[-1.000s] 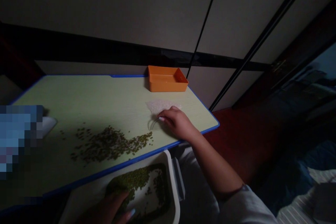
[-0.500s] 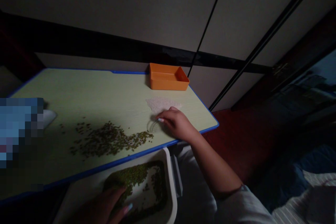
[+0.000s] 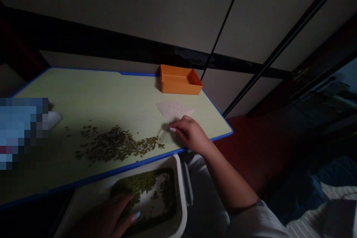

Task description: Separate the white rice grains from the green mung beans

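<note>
My right hand [image 3: 190,132] rests on the pale green table [image 3: 92,96] near its front right corner, fingers curled, fingertips on a small clear round thing [image 3: 164,135] that I cannot make out well. Just beyond it lies a small heap of white rice [image 3: 174,109]. To its left a scatter of green beans [image 3: 114,145] spreads across the tabletop. My left hand [image 3: 107,219] is low in the dark, fingers laid on the rim and inside of a white tub [image 3: 180,193] holding more green beans, held below the table's blue front edge.
An orange rectangular tray [image 3: 180,80] stands at the table's far edge by the wall. A white object [image 3: 54,119] lies at the left next to a blurred patch. Dark red floor and bedding lie to the right.
My right hand has barely shifted, staying on the clear round thing. My left hand has slid a little inside the tub. The view has tilted slightly.
</note>
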### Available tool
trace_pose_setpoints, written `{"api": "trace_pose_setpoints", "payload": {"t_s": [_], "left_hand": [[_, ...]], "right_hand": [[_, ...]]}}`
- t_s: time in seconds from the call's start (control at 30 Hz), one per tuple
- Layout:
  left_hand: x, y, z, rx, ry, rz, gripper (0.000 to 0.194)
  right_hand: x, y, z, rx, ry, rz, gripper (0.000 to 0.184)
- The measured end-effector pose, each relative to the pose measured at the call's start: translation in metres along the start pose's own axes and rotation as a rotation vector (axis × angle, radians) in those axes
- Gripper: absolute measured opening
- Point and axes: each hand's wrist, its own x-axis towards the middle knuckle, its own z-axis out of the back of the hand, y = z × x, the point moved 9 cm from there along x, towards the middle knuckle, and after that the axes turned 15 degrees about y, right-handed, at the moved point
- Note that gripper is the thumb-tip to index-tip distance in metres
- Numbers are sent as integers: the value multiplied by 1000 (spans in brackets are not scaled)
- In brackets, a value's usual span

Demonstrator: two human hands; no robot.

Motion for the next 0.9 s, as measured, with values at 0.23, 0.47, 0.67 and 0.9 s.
{"api": "trace_pose_setpoints", "payload": {"t_s": [0.23,0.47,0.67,0.9], "left_hand": [[-3,-4,4,-4,-5,-4,46],[-1,-5,2,4,-6,-7,43],[-3,-3,3,-24,-26,-6,44],[-3,3,-2,-27,-57,-17,42]], "right_hand": [[-7,7,-5,13,4,7,22],[-14,13,-7,41,14,3,24],[-20,11,-8,86,-8,-22,28],[-28,15,-5,87,-44,-4,26]]}}
